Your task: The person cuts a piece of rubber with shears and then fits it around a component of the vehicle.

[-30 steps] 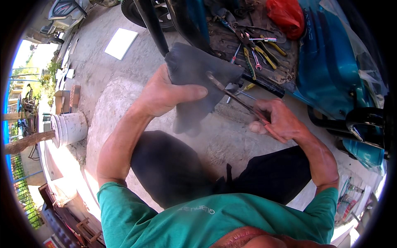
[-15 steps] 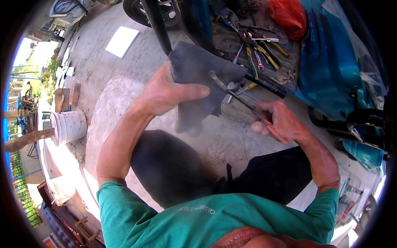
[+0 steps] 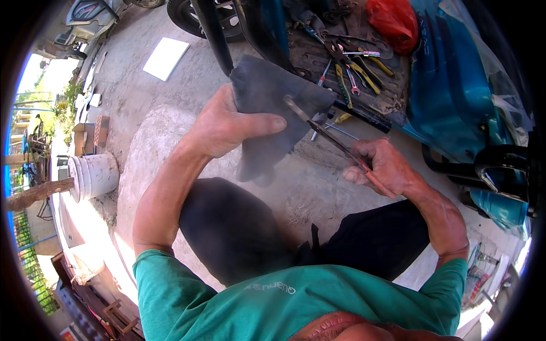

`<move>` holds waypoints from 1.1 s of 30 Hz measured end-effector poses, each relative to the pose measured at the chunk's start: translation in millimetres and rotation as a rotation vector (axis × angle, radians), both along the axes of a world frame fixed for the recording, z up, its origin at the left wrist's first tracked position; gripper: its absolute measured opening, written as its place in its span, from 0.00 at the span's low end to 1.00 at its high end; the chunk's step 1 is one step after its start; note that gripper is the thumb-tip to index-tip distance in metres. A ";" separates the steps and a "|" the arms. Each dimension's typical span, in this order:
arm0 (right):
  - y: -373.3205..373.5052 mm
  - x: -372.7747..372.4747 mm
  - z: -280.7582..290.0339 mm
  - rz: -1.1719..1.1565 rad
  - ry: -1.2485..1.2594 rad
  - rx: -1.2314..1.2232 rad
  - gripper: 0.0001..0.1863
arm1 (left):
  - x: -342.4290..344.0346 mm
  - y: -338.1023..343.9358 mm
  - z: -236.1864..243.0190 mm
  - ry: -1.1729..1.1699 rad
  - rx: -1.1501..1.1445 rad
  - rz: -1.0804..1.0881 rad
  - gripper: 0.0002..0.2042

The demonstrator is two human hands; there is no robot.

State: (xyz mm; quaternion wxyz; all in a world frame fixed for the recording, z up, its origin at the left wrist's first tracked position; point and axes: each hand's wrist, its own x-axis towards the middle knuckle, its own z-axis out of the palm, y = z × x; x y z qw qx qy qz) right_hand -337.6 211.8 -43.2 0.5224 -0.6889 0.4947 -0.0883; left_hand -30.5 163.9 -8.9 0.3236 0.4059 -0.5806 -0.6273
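Observation:
My left hand (image 3: pixel 224 122) grips a dark grey, rubber-like sheet (image 3: pixel 264 94) by its left edge, thumb on top and fingers hidden behind. The sheet is held up over the ground between my knees, its lower end hanging. In my right hand (image 3: pixel 381 167) are long, dark scissors (image 3: pixel 333 138) with reddish handles, fingers closed round them. One worn blade lies across the sheet's upper face, near its right side. The other blade is hidden, so I cannot tell how far apart the blades are.
Pliers (image 3: pixel 343 85), wrenches and other tools lie on the dirty footboard (image 3: pixel 392 94) of a blue vehicle (image 3: pixel 449 85), beside a red plastic bag (image 3: pixel 393 24). A white board (image 3: pixel 165 58) lies on the concrete. At left stands a white bucket (image 3: pixel 95 175) with a wooden handle across it.
The scissors have swung slightly against the sheet, and a shiny part near their pivot no longer shows. My left hand keeps its hold; the whole view has shifted a little.

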 end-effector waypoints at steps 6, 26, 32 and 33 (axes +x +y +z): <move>0.4 2.0 1.8 0.014 0.019 -0.001 0.42 | -3.3 1.0 4.1 -0.051 0.076 -0.016 0.20; 1.5 5.3 1.6 0.052 0.045 -0.021 0.43 | -9.5 3.4 1.4 -0.147 0.028 -0.080 0.19; 0.5 8.7 2.5 0.043 0.058 0.009 0.45 | -11.7 3.8 -4.4 -0.112 0.067 -0.091 0.19; -0.8 8.9 2.1 0.052 0.062 -0.009 0.45 | -12.3 4.4 -3.4 -0.133 0.072 -0.095 0.19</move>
